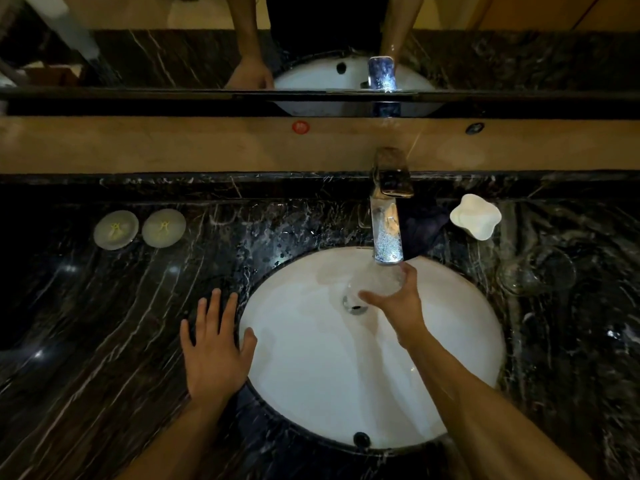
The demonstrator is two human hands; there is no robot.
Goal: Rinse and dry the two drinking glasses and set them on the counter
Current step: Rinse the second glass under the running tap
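Observation:
My right hand [398,303] grips a clear drinking glass [377,280] under the chrome faucet [388,230], over the white sink [311,375]. Water runs from the spout into the glass. A second clear glass [536,271] stands on the dark marble counter [104,323] to the right of the basin. My left hand [214,344] lies flat with spread fingers on the counter at the basin's left rim, holding nothing.
Two round white coasters [116,230] [163,227] lie at the back left of the counter. A white wavy dish [476,216] sits right of the faucet, with a dark cloth [422,226] behind the spout. A mirror runs along the back wall.

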